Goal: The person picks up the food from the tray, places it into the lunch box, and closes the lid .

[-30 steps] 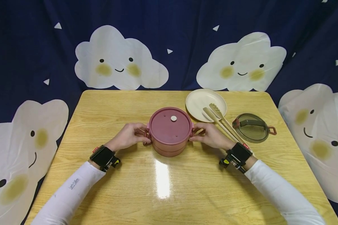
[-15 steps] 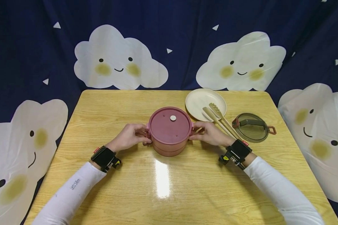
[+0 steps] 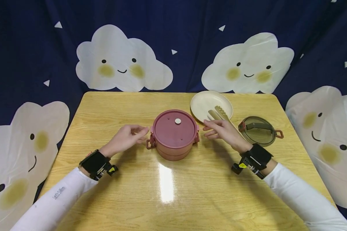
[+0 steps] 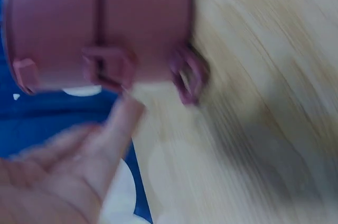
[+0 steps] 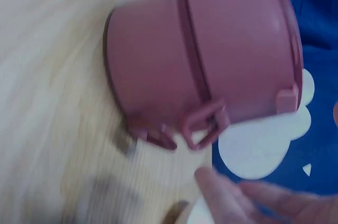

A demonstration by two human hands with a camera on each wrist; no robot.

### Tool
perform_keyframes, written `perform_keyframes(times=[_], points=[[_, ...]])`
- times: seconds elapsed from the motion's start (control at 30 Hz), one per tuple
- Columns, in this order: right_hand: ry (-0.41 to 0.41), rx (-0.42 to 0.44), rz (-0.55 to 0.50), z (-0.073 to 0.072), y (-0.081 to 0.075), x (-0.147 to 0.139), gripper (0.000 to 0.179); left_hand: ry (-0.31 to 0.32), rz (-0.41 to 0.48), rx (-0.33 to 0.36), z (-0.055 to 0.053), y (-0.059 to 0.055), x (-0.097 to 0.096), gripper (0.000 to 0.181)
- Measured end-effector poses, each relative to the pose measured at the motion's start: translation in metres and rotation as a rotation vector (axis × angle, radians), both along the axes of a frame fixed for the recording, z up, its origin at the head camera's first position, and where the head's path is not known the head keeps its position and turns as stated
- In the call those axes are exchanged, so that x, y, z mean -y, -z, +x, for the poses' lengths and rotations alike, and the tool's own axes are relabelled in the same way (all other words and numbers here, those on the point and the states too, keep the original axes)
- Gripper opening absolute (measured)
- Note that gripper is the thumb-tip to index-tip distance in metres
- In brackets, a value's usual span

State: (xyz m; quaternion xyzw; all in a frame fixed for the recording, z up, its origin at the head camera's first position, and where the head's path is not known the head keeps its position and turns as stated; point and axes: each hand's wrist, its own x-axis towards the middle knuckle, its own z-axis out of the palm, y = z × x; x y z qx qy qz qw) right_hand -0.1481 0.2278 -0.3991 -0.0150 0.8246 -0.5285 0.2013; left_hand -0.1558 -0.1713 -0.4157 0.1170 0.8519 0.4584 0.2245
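Note:
A dark pink lidded pot (image 3: pixel 173 152) with a small white knob on its flat lid (image 3: pixel 173 133) stands upright mid-table. In both wrist views its side shows a seam and loop-shaped handles (image 4: pixel 189 73) on the pot wall. My left hand (image 3: pixel 124 138) is just left of the pot, holding nothing, fingers relaxed and pointing at the side handle. To the right, my right hand (image 3: pixel 224 131) hovers apart from the pot with loose fingers, a gap showing between fingertips and pot in the right wrist view. It overlaps the tan tongs (image 3: pixel 221 112) in the head view.
Behind the right hand, a cream plate (image 3: pixel 203 104) lies near the table's back edge with the tongs leaning across it. At the right is a see-through lid (image 3: pixel 258 136) with a dark strap handle and a red loop. A cloud-print curtain (image 3: pixel 188 64) hangs behind the table.
Both hands have let go of the pot's side handles and moved outward, left hand to the left, right hand to the right. The pot has stayed in place.

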Motion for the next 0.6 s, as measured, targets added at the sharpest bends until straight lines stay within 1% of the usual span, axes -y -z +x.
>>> perform_keyframes(times=[0.07, 0.1, 0.17, 0.23, 0.37, 0.5, 0.6], points=[[0.025, 0.052, 0.03, 0.0, -0.006, 0.004, 0.077, -0.039, -0.002, 0.065, 0.0, -0.007, -0.003, 0.086], [0.025, 0.074, 0.046, -0.001, -0.008, 0.006, 0.08, -0.052, -0.007, 0.092, 0.0, -0.011, -0.005, 0.089], [0.013, 0.11, 0.07, -0.002, -0.01, 0.01, 0.082, -0.075, -0.005, 0.149, -0.001, -0.015, -0.009, 0.091], [-0.01, 0.131, 0.083, -0.004, -0.011, 0.014, 0.082, -0.083, 0.006, 0.192, -0.003, -0.017, -0.013, 0.087], [-0.018, 0.16, 0.076, -0.009, -0.007, 0.023, 0.075, -0.098, 0.03, 0.246, -0.008, -0.017, -0.02, 0.075], [-0.001, 0.199, 0.061, -0.012, -0.002, 0.028, 0.069, -0.119, 0.033, 0.271, -0.011, -0.015, -0.024, 0.071], [0.008, 0.213, 0.053, -0.013, 0.001, 0.028, 0.067, -0.133, 0.066, 0.311, -0.013, -0.014, -0.025, 0.07]])
